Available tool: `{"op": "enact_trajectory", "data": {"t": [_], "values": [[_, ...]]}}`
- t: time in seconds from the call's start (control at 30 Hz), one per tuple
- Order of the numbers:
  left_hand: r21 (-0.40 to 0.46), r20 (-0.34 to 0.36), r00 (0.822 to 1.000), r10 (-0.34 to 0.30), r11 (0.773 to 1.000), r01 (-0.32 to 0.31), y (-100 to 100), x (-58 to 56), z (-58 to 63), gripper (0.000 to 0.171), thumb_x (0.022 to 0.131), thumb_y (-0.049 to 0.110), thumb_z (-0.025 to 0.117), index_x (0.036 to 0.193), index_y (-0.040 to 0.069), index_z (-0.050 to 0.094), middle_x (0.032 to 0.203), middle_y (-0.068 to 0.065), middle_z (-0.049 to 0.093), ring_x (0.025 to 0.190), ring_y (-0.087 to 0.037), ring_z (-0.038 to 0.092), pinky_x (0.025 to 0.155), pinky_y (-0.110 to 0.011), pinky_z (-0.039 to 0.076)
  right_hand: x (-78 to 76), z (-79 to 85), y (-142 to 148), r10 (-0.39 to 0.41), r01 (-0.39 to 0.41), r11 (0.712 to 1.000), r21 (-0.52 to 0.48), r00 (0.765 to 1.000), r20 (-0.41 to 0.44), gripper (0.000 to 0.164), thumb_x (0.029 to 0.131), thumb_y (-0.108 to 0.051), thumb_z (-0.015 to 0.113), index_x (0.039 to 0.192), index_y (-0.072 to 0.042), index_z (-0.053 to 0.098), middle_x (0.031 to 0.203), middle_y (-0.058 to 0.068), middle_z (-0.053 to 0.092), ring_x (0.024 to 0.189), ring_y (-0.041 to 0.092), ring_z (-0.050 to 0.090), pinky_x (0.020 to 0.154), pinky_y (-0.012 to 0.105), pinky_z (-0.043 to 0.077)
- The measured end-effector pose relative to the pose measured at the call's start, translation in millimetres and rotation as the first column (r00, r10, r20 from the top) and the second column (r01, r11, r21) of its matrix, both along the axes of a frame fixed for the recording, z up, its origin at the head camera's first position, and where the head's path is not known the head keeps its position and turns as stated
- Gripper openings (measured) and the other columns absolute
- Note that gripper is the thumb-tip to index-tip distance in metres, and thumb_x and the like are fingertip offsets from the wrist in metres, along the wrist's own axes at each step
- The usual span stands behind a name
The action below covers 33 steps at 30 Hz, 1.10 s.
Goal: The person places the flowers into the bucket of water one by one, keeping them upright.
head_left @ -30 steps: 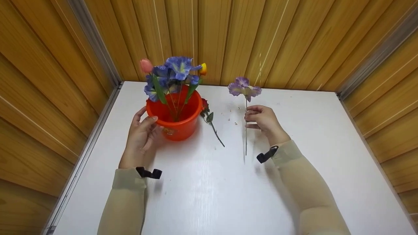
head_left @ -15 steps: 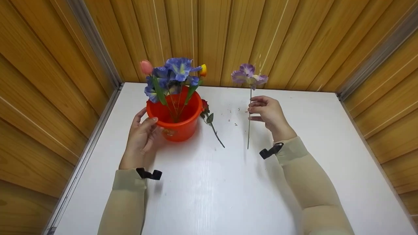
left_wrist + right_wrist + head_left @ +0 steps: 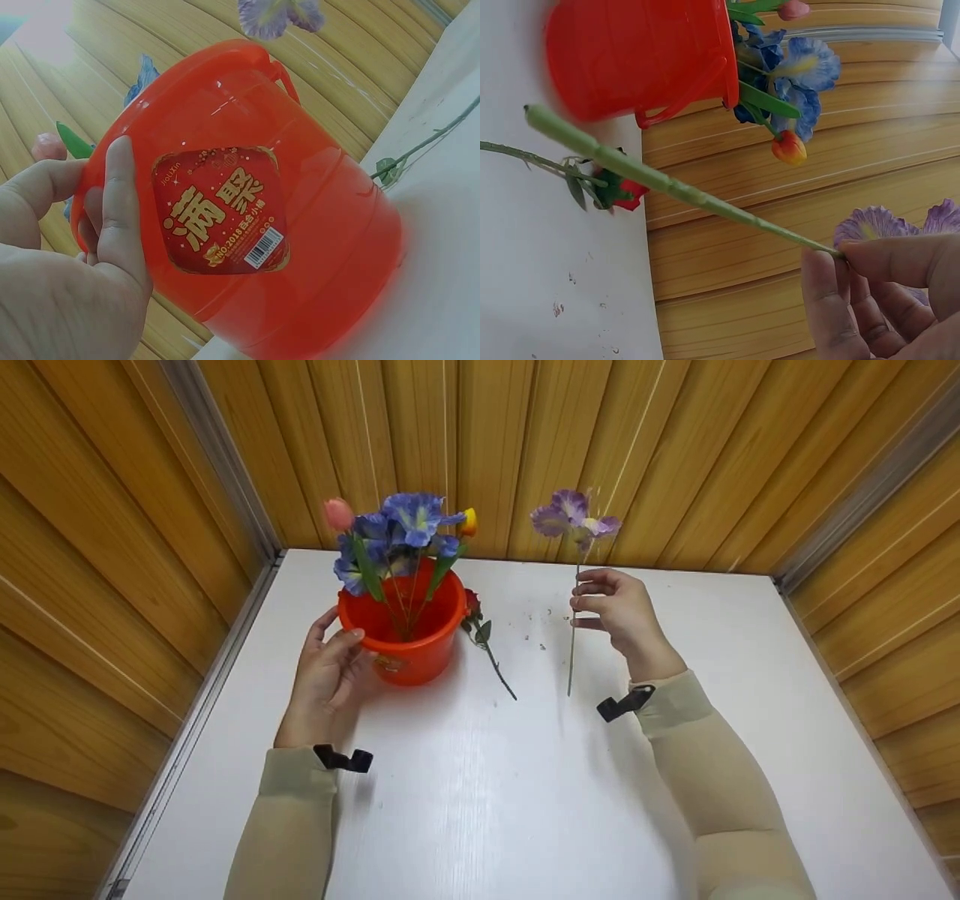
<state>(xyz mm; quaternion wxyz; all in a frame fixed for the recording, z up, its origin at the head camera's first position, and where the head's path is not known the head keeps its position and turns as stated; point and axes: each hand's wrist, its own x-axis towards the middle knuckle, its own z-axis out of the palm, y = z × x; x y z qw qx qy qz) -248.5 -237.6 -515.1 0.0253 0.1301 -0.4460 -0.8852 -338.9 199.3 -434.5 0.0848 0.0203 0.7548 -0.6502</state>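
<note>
A red plastic bucket (image 3: 416,660) stands on the white table, with blue irises (image 3: 415,519), a pink tulip (image 3: 339,514) and a yellow-orange tulip (image 3: 789,148) in it. My left hand (image 3: 322,675) grips the bucket's rim at its left side, thumb over the edge; the left wrist view shows the label (image 3: 221,210) on the bucket wall. My right hand (image 3: 626,615) pinches the green stem (image 3: 682,191) of a purple iris (image 3: 572,517) between thumb and fingers. That iris is held upright above the table, right of the bucket, its stem end off the surface.
A red rose (image 3: 484,634) lies on the table (image 3: 450,795) just right of the bucket. Small crumbs (image 3: 529,637) are scattered between the rose and my right hand. Wood-panelled walls (image 3: 495,457) close off the back and both sides.
My right hand has lifted the purple iris up and slightly to the right, and its stem end has risen. The left hand and the bucket have stayed in place.
</note>
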Motion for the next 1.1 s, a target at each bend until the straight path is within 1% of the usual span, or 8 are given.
{"op": "enact_trajectory", "data": {"t": [0.27, 0.47, 0.57, 0.63, 0.73, 0.83, 0.97, 1.1], "values": [[-0.005, 0.002, 1.000, -0.008, 1.000, 0.008, -2, 1.8, -2.0, 0.071, 0.108, 0.003, 0.074, 0.167, 0.026, 0.043, 0.141, -0.006, 0.068, 0.101, -0.017, 0.079, 0.088, -0.027, 0.071, 0.4, 1.4, -14, 0.023, -0.024, 0.999, -0.032, 0.999, -0.031, 0.041, 0.099, 0.007, 0.078, 0.137, -0.006, 0.067, 0.117, 0.005, 0.067, 0.098, 0.017, 0.073, 0.078, 0.032, 0.074], [0.014, 0.029, 1.000, -0.002, 1.000, 0.002, -2, 0.7, 1.4, 0.073, 0.108, 0.002, 0.074, 0.168, 0.027, 0.042, 0.149, -0.009, 0.064, 0.103, -0.020, 0.079, 0.086, -0.027, 0.072, 0.2, -0.7, -30, 0.057, -0.059, 0.997, -0.050, 0.998, -0.041, 0.043, 0.099, 0.007, 0.077, 0.140, -0.003, 0.066, 0.116, 0.006, 0.067, 0.095, 0.016, 0.073, 0.078, 0.033, 0.074], [0.026, 0.043, 0.999, -0.005, 1.000, 0.004, -2, -0.1, 3.0, 0.073, 0.108, 0.000, 0.073, 0.168, 0.028, 0.043, 0.155, -0.011, 0.061, 0.110, -0.023, 0.078, 0.088, -0.028, 0.071, 1.0, -2.0, -40, 0.067, -0.070, 0.996, -0.064, 0.997, -0.049, 0.042, 0.099, 0.008, 0.076, 0.139, -0.002, 0.066, 0.116, 0.006, 0.067, 0.094, 0.017, 0.073, 0.077, 0.033, 0.074], [0.022, 0.046, 0.999, -0.005, 1.000, 0.004, -2, -0.7, 4.0, 0.073, 0.108, 0.000, 0.073, 0.168, 0.029, 0.043, 0.157, -0.011, 0.060, 0.118, -0.025, 0.076, 0.091, -0.028, 0.071, 1.8, -2.3, -47, 0.073, -0.078, 0.994, -0.079, 0.996, -0.057, 0.042, 0.099, 0.008, 0.076, 0.139, -0.002, 0.067, 0.116, 0.006, 0.067, 0.094, 0.017, 0.073, 0.076, 0.033, 0.074], [0.017, 0.049, 0.999, -0.006, 1.000, 0.005, -3, -1.3, 4.7, 0.074, 0.107, 0.001, 0.075, 0.168, 0.029, 0.043, 0.157, -0.010, 0.060, 0.122, -0.026, 0.075, 0.093, -0.028, 0.071, 3.5, -1.6, -61, 0.082, -0.089, 0.990, -0.112, 0.994, -0.070, 0.043, 0.098, 0.009, 0.076, 0.139, -0.002, 0.067, 0.115, 0.006, 0.068, 0.095, 0.017, 0.073, 0.076, 0.034, 0.074], [0.013, 0.045, 0.999, -0.003, 1.000, 0.002, -3, -0.2, 3.9, 0.076, 0.106, 0.002, 0.077, 0.168, 0.028, 0.043, 0.154, -0.008, 0.062, 0.116, -0.023, 0.076, 0.092, -0.028, 0.071, 5.9, 1.8, -75, 0.091, -0.103, 0.984, -0.149, 0.993, -0.080, 0.043, 0.098, 0.010, 0.076, 0.138, 0.000, 0.068, 0.115, 0.007, 0.068, 0.095, 0.018, 0.073, 0.076, 0.035, 0.074], [0.012, 0.032, 0.999, -0.004, 1.000, 0.004, -3, 1.2, 1.9, 0.076, 0.105, 0.003, 0.078, 0.168, 0.027, 0.042, 0.151, -0.007, 0.063, 0.107, -0.019, 0.077, 0.090, -0.029, 0.072, 8.1, 11.9, -93, 0.101, -0.121, 0.973, -0.197, 0.989, -0.105, 0.044, 0.097, 0.011, 0.077, 0.139, 0.004, 0.067, 0.113, 0.008, 0.069, 0.093, 0.019, 0.073, 0.075, 0.035, 0.074], [0.031, 0.030, 0.999, -0.012, 0.999, 0.011, -2, -0.5, 1.8, 0.078, 0.105, 0.004, 0.079, 0.168, 0.028, 0.042, 0.154, -0.008, 0.062, 0.110, -0.020, 0.077, 0.090, -0.028, 0.071, 7.3, 25.0, -106, 0.113, -0.146, 0.963, -0.228, 0.982, -0.149, 0.042, 0.096, 0.011, 0.077, 0.137, 0.005, 0.067, 0.111, 0.008, 0.071, 0.093, 0.019, 0.072, 0.074, 0.034, 0.074]]}}
